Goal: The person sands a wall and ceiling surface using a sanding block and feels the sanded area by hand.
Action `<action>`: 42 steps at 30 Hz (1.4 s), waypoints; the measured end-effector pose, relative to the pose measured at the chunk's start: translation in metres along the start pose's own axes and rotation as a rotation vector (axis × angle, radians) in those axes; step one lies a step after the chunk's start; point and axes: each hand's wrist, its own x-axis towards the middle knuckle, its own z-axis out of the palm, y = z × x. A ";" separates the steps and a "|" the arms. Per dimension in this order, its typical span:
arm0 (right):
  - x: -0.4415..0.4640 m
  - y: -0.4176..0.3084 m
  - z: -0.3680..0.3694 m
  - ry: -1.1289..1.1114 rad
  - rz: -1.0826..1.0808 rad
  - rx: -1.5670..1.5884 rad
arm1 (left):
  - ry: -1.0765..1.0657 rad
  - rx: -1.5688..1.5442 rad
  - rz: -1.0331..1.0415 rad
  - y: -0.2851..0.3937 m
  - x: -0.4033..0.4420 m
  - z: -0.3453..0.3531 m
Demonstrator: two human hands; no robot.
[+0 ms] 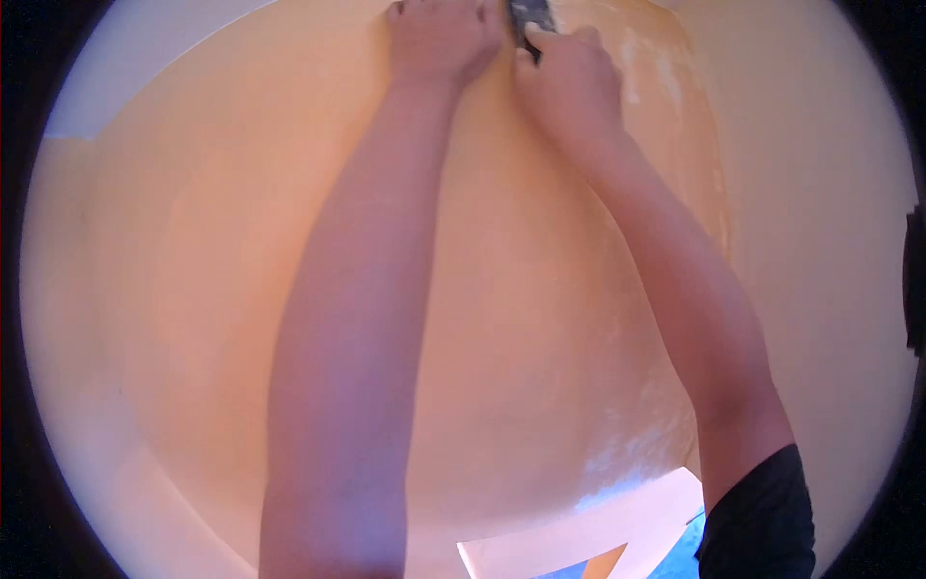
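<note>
At the top of the view my left hand (444, 41) is against or close to the orange-tan wall (521, 318), its back towards me. The frame's upper edge cuts off its fingers, so their pose and anything in them are hidden. Just right of it, my right hand (577, 85) is closed around a dark, flat tool with whitish smears (530, 21). The thumb lies along the tool, whose upper end runs out of frame; its exact kind cannot be made out. Both arms reach upward across the wall.
Whitish patches (654, 68) mark the wall right of my right hand. A paler wall (810, 241) meets it at a corner on the right. A pale surface (164, 58) borders it at upper left. Low down is a bright, pale-edged opening (540, 540). A dark object (913, 280) shows at the right edge.
</note>
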 end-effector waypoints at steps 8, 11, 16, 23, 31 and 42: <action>0.007 -0.036 0.000 -0.035 0.008 0.018 | -0.032 0.020 -0.037 -0.035 0.013 -0.002; 0.018 -0.026 0.007 0.000 -0.062 0.063 | -0.016 0.006 -0.055 -0.035 0.007 0.002; 0.009 -0.021 0.009 -0.060 0.018 0.055 | 0.019 0.023 -0.043 -0.025 -0.009 0.002; 0.095 -0.062 0.002 -0.028 -0.042 0.103 | 0.041 -0.028 -0.039 -0.066 0.051 -0.013; 0.098 -0.057 0.019 -0.006 0.017 0.126 | 0.081 -0.024 -0.025 -0.064 0.038 -0.002; 0.124 -0.108 0.006 -0.069 -0.024 0.228 | -0.059 -0.038 -0.083 -0.098 0.072 -0.032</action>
